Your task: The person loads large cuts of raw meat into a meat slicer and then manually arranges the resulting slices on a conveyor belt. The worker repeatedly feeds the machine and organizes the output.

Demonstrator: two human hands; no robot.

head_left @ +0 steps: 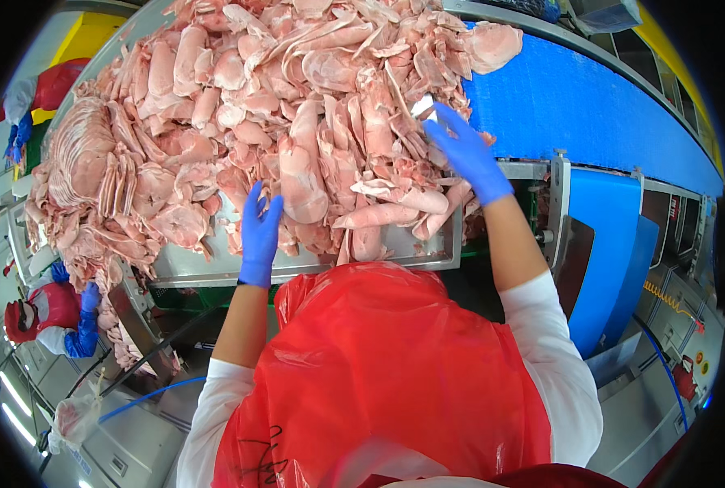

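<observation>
One red apron [378, 358] fills the bottom centre. Beyond it, the left hand [258, 236] spreads thumb from fingers beside meat [305, 175] heaped from upper left to centre. At the heap's right edge is the right hand [470, 159]; whether it pinches anything, I cannot tell. Blue belt [590, 122] spans upper right.

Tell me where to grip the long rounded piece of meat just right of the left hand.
Probably grip the meat around its broad near end, coming from the left: that flank faces the left hand, while other pieces crowd its right.

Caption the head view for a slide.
Blue-gloved left hand and right hand at a heap of pink meat on a metal table beside a blue belt.
</observation>
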